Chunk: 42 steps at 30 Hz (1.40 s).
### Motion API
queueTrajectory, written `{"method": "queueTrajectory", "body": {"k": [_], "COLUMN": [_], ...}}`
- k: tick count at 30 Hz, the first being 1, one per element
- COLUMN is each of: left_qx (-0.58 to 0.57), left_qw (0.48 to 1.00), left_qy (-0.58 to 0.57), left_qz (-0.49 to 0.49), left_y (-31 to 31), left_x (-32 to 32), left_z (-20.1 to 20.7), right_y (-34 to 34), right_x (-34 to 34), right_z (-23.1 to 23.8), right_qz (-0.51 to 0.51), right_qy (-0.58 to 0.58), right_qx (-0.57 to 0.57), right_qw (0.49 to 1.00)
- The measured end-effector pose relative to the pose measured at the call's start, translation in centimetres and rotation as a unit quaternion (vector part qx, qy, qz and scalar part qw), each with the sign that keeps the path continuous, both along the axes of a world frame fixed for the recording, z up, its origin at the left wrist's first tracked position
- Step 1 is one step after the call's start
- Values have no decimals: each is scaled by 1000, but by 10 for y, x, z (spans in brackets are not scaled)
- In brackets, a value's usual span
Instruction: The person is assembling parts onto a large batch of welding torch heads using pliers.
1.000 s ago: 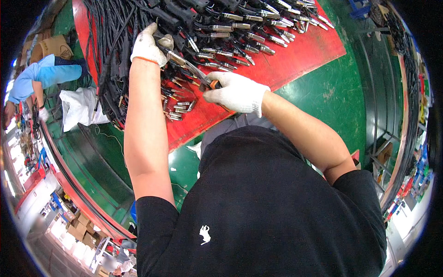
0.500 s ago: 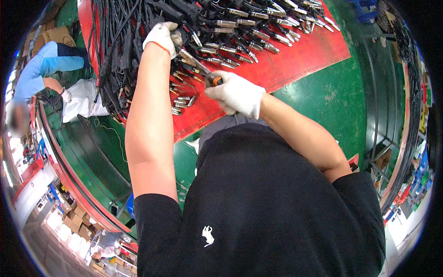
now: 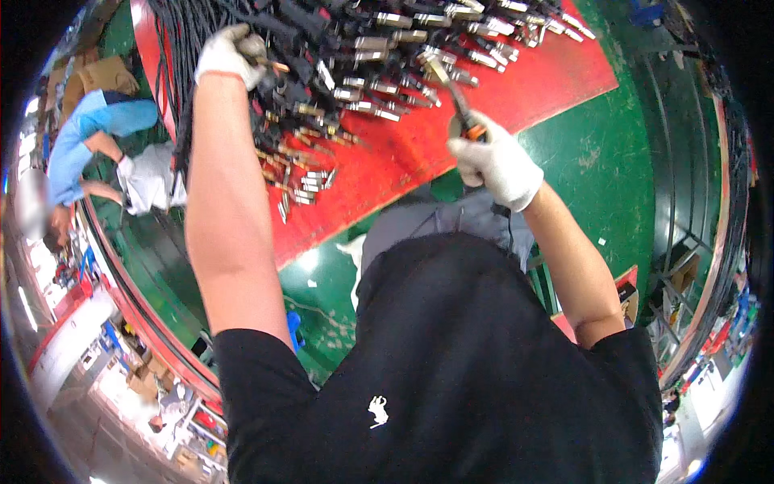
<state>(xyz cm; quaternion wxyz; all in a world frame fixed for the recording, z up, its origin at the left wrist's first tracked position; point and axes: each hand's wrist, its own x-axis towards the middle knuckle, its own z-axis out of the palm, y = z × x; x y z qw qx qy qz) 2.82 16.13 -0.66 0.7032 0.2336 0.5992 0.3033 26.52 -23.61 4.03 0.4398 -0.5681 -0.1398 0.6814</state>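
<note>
My left hand (image 3: 230, 58), in a white glove, is closed at the left part of a pile of black cables (image 3: 294, 32). A cable end with a copper-coloured tip (image 3: 279, 67) sticks out by its fingers. My right hand (image 3: 501, 168), also gloved, grips a tool with an orange and black handle (image 3: 474, 131) and a metal shaft. The shaft points up and left, its end over the silver metal cable ends (image 3: 371, 56); whether it touches one I cannot tell. Shorter copper-coloured and silver ends (image 3: 308, 187) lie nearer me.
The cables lie on a red tabletop (image 3: 387, 171), whose near edge runs slantwise before me. Green floor (image 3: 576, 157) shows beyond it. A person in blue (image 3: 85, 149) works at the left by a white bag (image 3: 151, 181). A long rack of black cables (image 3: 730, 210) stands at the right.
My right hand has carried the tool right and away from my left hand. My left hand has shifted left and slightly farther off, and a copper-coloured tip now shows beside it.
</note>
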Motion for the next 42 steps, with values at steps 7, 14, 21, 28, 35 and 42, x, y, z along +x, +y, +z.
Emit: {"method": "queueTrajectory", "body": {"k": [7,14,21,28,35,42], "left_qx": [-62,-110,-119,-129,-175,-179], "left_qw": [980,967,950,893,800,763], "left_qy": [-141,-202,-280,-425,-568,-616], "left_qz": [128,114,69,70,83,83], "left_y": [-51,-93,-111,-115,-114,-117], "left_x": [-41,-99,-132,-149,-157,-160], "left_z": [29,30,3,-21,-43,-50], "right_y": [-3,4,27,49,70,82], "right_x": [-10,-27,-58,-83,-97,-101], "right_z": [7,-10,-9,-13,-11,-12], "right_qz": [46,55,128,190,244,261], "right_qy": [-10,-33,-57,-82,-110,-108], "right_qx": [47,-4,-63,-119,-135,-142], "right_qw": [998,998,988,971,954,949]}}
